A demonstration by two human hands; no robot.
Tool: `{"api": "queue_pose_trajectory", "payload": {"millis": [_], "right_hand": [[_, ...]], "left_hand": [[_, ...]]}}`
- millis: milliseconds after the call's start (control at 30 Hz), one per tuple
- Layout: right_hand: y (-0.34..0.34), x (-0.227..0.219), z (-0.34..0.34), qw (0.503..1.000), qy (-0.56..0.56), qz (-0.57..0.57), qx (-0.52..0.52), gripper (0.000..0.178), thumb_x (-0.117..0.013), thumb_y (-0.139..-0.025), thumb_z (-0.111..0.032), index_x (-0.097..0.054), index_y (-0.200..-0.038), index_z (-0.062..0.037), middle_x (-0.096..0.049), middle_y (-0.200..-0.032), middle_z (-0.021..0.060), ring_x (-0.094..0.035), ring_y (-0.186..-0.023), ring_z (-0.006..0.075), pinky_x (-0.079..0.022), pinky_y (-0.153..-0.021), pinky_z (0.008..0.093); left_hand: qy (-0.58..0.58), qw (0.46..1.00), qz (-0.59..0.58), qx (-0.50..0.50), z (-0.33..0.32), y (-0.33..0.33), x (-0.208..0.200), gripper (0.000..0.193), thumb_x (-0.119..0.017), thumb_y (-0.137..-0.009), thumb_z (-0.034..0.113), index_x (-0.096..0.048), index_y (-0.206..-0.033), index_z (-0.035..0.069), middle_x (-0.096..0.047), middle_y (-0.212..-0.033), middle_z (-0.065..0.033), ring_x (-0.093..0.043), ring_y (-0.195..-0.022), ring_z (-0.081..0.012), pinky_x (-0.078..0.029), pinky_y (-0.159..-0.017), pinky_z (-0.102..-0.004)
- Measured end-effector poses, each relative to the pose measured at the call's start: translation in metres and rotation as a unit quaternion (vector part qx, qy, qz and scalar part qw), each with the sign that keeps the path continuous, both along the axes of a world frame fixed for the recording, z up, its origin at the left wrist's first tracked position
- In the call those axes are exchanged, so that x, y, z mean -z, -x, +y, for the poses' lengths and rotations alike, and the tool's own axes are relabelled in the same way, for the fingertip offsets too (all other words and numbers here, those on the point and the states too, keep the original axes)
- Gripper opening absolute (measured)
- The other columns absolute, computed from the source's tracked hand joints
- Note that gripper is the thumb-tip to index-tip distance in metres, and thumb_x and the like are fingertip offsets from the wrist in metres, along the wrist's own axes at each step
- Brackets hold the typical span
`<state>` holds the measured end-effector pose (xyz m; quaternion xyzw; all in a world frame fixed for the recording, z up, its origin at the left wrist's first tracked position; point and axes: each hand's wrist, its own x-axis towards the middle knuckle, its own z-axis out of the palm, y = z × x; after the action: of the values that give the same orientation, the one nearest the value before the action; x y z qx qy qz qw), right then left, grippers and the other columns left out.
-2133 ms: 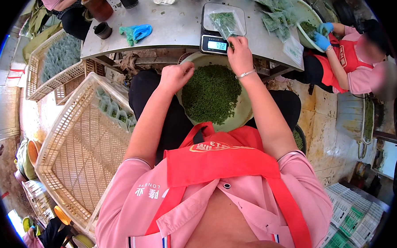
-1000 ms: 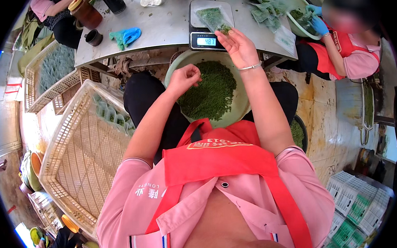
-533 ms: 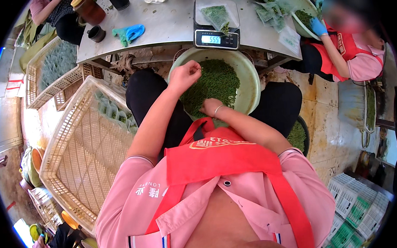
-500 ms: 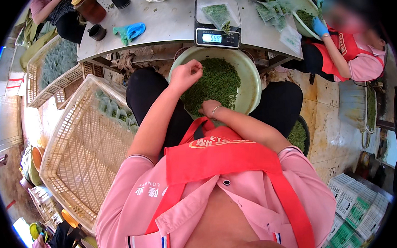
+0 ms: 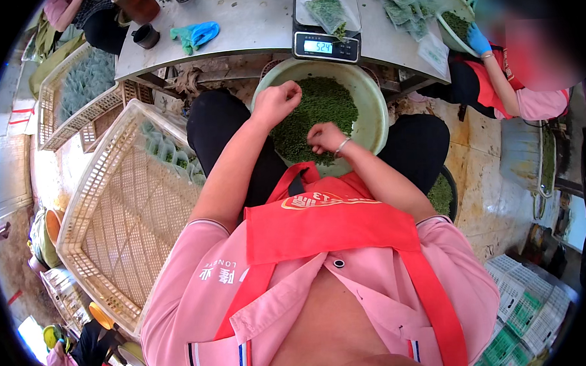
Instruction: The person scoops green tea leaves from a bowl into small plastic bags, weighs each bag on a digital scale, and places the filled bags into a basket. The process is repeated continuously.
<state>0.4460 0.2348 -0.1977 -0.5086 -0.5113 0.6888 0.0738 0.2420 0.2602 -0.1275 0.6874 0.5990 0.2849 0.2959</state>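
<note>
— Since the green bowl [image 5: 376,107] sits on the lap, are both hands in the tea leaves [image 5: 316,113]?
— Yes — right hand [image 5: 325,137] fingers pinch a bit; left hand [image 5: 276,102] curls loosely over the leaves, hold unclear. The scale [image 5: 326,45] on the counter [image 5: 253,28] carries a bag [image 5: 328,11], close for weighing.

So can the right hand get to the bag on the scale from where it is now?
Probably yes. The right hand rests in the green leaves of the bowl, and the scale with its clear bag sits just beyond the bowl's far rim, with nothing between them.
</note>
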Motion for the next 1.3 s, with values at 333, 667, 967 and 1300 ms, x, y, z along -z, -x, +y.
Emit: {"api": "queue_pose_trajectory", "payload": {"millis": [333, 667, 967, 1300], "right_hand": [[-0.008, -0.158, 0.113, 0.858, -0.085, 0.365, 0.351, 0.019, -0.060, -0.087, -0.006, -0.059, -0.105, 0.0014, -0.064, -0.087, 0.0109, -0.064, -0.076, 0.0217, -0.056, -0.070, 0.0325], [-0.039, -0.117, 0.052, 0.972, -0.070, 0.134, 0.177, 0.018, -0.060, -0.088, -0.016, -0.064, -0.098, -0.0008, -0.066, -0.086, 0.0103, -0.064, -0.070, 0.0168, -0.052, -0.060, 0.0280], [-0.024, -0.115, 0.096, 0.867, -0.479, -0.074, 0.116, 0.018, -0.062, -0.082, -0.017, -0.067, -0.096, -0.0060, -0.065, -0.087, 0.0100, -0.063, -0.067, 0.0183, -0.049, -0.066, 0.0303], [0.006, -0.143, 0.147, 0.683, -0.672, -0.287, 0.013, 0.033, -0.059, -0.085, -0.029, -0.060, -0.115, -0.0150, -0.058, -0.122, 0.0054, -0.064, -0.078, 0.0257, -0.053, -0.070, 0.0372]], "left_hand": [[0.000, 1.000, 0.016, 0.021, -0.001, 0.000, -0.010, 0.017, -0.060, -0.084, 0.023, -0.062, -0.094, 0.009, -0.068, -0.076, -0.0044, -0.066, -0.066, -0.0158, -0.050, -0.061, -0.0281], [-0.024, 0.995, -0.056, -0.076, 0.002, 0.011, -0.006, 0.018, -0.061, -0.083, 0.028, -0.063, -0.094, 0.014, -0.068, -0.079, -0.0061, -0.067, -0.074, -0.0235, -0.052, -0.065, -0.0349], [-0.067, 0.949, -0.234, -0.200, 0.048, 0.049, -0.033, 0.022, -0.058, -0.088, 0.025, -0.062, -0.102, 0.008, -0.070, -0.080, -0.0042, -0.066, -0.063, -0.0114, -0.050, -0.059, -0.0262], [-0.055, 0.971, -0.124, -0.199, 0.044, 0.042, -0.038, 0.018, -0.061, -0.086, 0.025, -0.062, -0.098, 0.012, -0.070, -0.077, -0.0037, -0.067, -0.067, -0.0152, -0.051, -0.062, -0.0289]]}}
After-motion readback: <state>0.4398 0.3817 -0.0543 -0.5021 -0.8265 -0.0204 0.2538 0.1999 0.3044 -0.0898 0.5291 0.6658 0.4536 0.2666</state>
